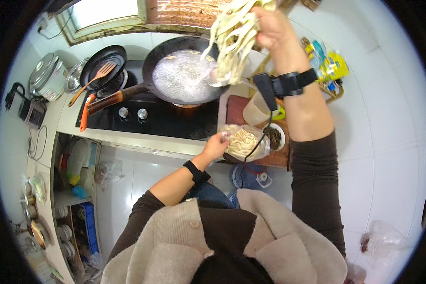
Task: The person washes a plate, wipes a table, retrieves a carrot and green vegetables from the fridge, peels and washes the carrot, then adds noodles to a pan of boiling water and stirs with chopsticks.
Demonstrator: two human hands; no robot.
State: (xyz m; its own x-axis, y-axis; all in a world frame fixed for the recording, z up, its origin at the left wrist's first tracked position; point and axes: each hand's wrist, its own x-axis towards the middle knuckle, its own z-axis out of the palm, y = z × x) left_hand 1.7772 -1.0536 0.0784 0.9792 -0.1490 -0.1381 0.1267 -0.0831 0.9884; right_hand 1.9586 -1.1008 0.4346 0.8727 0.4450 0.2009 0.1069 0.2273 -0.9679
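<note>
High at the upper right, my right hand (274,28) grips a bunch of flat, pale noodles (234,39). The strands hang down beside the right rim of a black wok (149,67), in front of a ladle that they partly cover. White, bubbling liquid (184,76) fills much of the wok. My left hand (216,145) pinches the left edge of a clear plastic bag (262,151), which holds more noodles (243,140). Beside the bag, a small white bowl (282,135) contains dark food pieces.
The wok's wooden handle (104,103) reaches left across the black gas stove (170,122). A frying pan (103,67) bears a wooden slotted spatula (104,71). A beige pitcher (254,110) stands behind the bag. A black cable (257,143) hangs from my right wrist strap across the bag.
</note>
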